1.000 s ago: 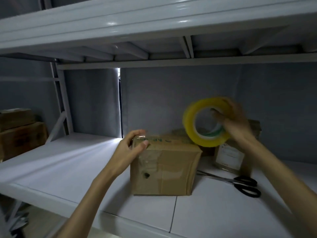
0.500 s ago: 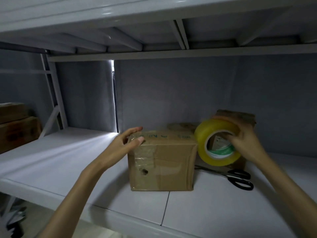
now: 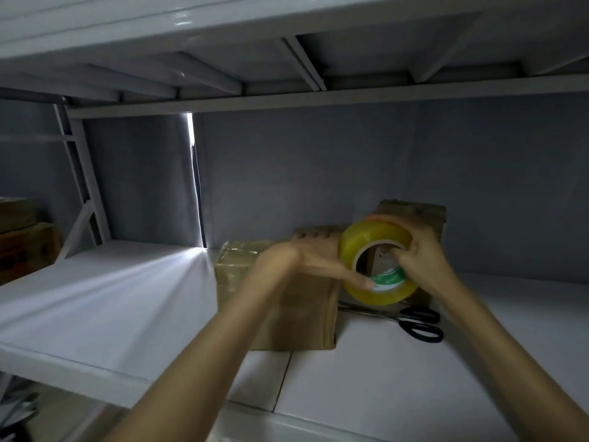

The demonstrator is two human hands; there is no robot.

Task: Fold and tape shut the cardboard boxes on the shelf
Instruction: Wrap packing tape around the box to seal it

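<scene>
Right hand [image 3: 420, 260] grips tape roll [image 3: 377, 266] through core; left hand [image 3: 306, 260] fingertip picks its slippery edge; cardboard box [image 3: 287, 301] looks light, stiff.

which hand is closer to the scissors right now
Right. The right hand holds the tape roll just above the scissors; the left hand is farther left, over the box.

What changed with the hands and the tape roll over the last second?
The left hand left the box's top left corner and reached across to the tape roll, a fingertip now at its lower edge. The right hand lowered the roll from above the cardboard box to beside its right edge, fingers through the core. The box, the scissors and the boxes behind stayed put.
</scene>
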